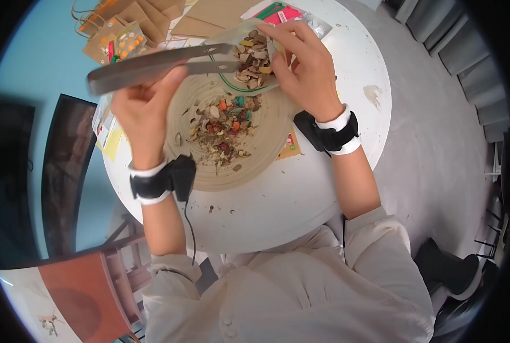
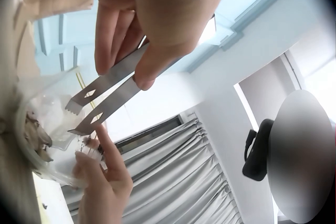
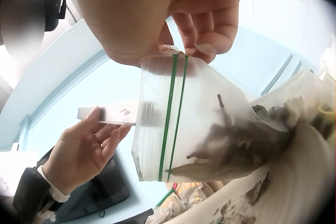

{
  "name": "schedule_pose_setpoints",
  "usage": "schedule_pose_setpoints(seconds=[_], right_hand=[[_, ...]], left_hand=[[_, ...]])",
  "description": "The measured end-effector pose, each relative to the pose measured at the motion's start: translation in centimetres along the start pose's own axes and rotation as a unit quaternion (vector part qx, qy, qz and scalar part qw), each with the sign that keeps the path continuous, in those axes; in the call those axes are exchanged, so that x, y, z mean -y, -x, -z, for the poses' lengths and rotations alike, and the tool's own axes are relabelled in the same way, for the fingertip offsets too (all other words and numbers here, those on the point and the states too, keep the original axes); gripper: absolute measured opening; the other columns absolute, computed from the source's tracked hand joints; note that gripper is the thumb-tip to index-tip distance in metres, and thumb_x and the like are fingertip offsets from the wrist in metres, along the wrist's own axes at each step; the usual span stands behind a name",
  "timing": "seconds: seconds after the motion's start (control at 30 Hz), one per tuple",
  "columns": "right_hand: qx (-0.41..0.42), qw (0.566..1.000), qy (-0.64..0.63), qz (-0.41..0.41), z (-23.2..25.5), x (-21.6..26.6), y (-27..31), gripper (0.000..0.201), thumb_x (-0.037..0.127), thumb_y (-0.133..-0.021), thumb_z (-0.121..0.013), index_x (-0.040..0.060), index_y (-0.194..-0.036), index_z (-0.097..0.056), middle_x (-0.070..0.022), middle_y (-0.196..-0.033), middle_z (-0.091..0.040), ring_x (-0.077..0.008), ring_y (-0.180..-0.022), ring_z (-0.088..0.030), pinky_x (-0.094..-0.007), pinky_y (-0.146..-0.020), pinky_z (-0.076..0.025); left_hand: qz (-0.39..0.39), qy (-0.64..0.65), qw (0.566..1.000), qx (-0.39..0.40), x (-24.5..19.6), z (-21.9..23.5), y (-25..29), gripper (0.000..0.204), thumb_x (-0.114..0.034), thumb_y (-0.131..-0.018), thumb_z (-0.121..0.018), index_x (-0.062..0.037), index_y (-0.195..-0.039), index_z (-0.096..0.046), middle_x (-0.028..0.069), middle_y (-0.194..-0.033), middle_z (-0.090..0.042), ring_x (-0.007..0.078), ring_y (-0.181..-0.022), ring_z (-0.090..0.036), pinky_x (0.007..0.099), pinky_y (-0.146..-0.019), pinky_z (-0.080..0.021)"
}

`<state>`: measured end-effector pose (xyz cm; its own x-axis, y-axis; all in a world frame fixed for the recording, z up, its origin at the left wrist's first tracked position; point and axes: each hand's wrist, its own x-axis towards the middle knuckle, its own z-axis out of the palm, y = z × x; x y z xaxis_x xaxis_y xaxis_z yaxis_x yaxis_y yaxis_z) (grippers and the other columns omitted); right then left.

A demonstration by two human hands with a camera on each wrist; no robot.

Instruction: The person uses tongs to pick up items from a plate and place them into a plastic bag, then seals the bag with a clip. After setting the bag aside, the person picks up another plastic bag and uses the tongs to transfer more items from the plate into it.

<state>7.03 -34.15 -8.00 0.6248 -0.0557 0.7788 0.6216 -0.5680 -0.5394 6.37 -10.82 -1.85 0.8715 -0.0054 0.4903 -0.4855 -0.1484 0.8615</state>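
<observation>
My left hand grips a pair of metal tongs between thumb and fingers. The tong tips, slightly apart with nothing between them in the left wrist view, are at the mouth of a clear zip bag. My right hand pinches the bag's upper edge and holds it tilted, its green zip strips showing. Brownish dried pieces lie inside the bag. Below it, a round ridged plate bears a loose heap of dried bits, some orange and teal among the brown.
Brown paper bags and a clear bag with orange items are at the back left of the round white table. A pink packet lies at the back. Crumbs are scattered near the table's front.
</observation>
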Motion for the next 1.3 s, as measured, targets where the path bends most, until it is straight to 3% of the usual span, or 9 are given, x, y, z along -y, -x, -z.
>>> schedule_pose_setpoints(seconds=[0.13,0.2,0.37,0.5,0.67,0.73,0.87,1.07,1.3], right_hand=[[-0.008,1.000,-0.018,0.004,0.1,0.7,-0.3,0.047,-0.008,-0.078,-0.056,0.0112,-0.120,-0.068,-0.0024,-0.095,-0.058,-0.0117,-0.063,-0.049,-0.0249,-0.055,-0.042],[-0.006,1.000,-0.020,0.003,0.2,1.0,-0.4,0.048,-0.008,-0.078,-0.057,0.0115,-0.120,-0.068,-0.0022,-0.095,-0.058,-0.0117,-0.063,-0.048,-0.0249,-0.055,-0.042],[0.000,1.000,-0.020,-0.009,0.2,1.3,-0.3,0.048,-0.008,-0.078,-0.056,0.0116,-0.120,-0.068,-0.0021,-0.095,-0.058,-0.0116,-0.063,-0.048,-0.0250,-0.056,-0.042],[-0.007,1.000,0.003,-0.005,-0.3,0.2,0.1,0.047,-0.007,-0.078,-0.056,0.0115,-0.120,-0.068,-0.0022,-0.096,-0.058,-0.0114,-0.062,-0.048,-0.0248,-0.056,-0.042],[-0.006,1.000,0.013,-0.004,-0.4,0.4,0.1,0.041,-0.004,-0.078,-0.058,0.0127,-0.114,-0.068,-0.0030,-0.094,-0.059,-0.0180,-0.062,-0.057,-0.0311,-0.057,-0.046],[-0.001,1.000,0.008,0.001,-0.5,0.3,0.1,0.044,-0.006,-0.078,-0.057,0.0118,-0.117,-0.068,-0.0024,-0.095,-0.059,-0.0136,-0.062,-0.051,-0.0267,-0.056,-0.043],[0.000,1.000,0.013,0.010,-0.6,0.3,0.2,0.046,-0.007,-0.078,-0.057,0.0114,-0.119,-0.068,-0.0020,-0.096,-0.059,-0.0111,-0.062,-0.048,-0.0243,-0.055,-0.042],[0.008,1.000,0.013,-0.003,-0.5,0.6,0.1,0.041,-0.003,-0.078,-0.057,0.0125,-0.114,-0.068,-0.0031,-0.094,-0.059,-0.0180,-0.062,-0.056,-0.0311,-0.057,-0.046],[0.011,1.000,0.014,-0.001,-0.6,0.6,0.2,0.039,-0.003,-0.079,-0.057,0.0117,-0.114,-0.068,-0.0036,-0.095,-0.059,-0.0179,-0.062,-0.056,-0.0315,-0.057,-0.046]], left_hand=[[0.003,-0.011,1.000,0.003,0.9,4.4,2.1,0.037,0.002,-0.082,-0.073,0.0073,-0.116,-0.060,0.0133,-0.104,-0.069,0.0171,-0.093,-0.066,0.0280,-0.083,-0.051],[0.043,-0.014,0.997,0.063,0.9,4.6,3.1,0.039,0.003,-0.081,-0.073,0.0070,-0.117,-0.059,0.0141,-0.106,-0.068,0.0181,-0.094,-0.066,0.0292,-0.083,-0.051],[0.114,-0.002,0.970,0.217,2.2,3.2,3.9,0.041,0.010,-0.078,-0.073,0.0073,-0.116,-0.059,0.0139,-0.111,-0.066,0.0209,-0.098,-0.066,0.0316,-0.084,-0.055],[0.134,0.016,0.966,0.222,3.4,1.2,4.2,0.038,0.008,-0.078,-0.075,0.0075,-0.113,-0.061,0.0129,-0.112,-0.066,0.0198,-0.096,-0.067,0.0297,-0.084,-0.056],[0.114,-0.074,0.969,0.206,3.2,2.8,4.1,0.032,0.004,-0.080,-0.076,0.0079,-0.109,-0.063,0.0119,-0.111,-0.067,0.0174,-0.096,-0.066,0.0291,-0.084,-0.055],[0.109,-0.065,0.971,0.201,3.4,4.1,4.2,0.031,0.003,-0.080,-0.076,0.0076,-0.108,-0.063,0.0111,-0.108,-0.068,0.0173,-0.096,-0.066,0.0288,-0.083,-0.054],[0.090,-0.063,0.990,0.089,2.9,4.9,4.3,0.030,0.003,-0.082,-0.075,0.0075,-0.109,-0.061,0.0123,-0.101,-0.069,0.0174,-0.090,-0.066,0.0282,-0.082,-0.054],[0.206,-0.003,0.977,-0.044,7.0,6.3,3.2,0.025,-0.007,-0.085,-0.075,0.0039,-0.102,-0.061,0.0078,-0.088,-0.067,0.0148,-0.082,-0.065,0.0272,-0.078,-0.055],[0.241,0.035,0.970,-0.014,5.8,5.2,4.1,0.029,-0.009,-0.087,-0.073,0.0047,-0.109,-0.060,0.0088,-0.092,-0.065,0.0170,-0.083,-0.066,0.0308,-0.082,-0.057]])
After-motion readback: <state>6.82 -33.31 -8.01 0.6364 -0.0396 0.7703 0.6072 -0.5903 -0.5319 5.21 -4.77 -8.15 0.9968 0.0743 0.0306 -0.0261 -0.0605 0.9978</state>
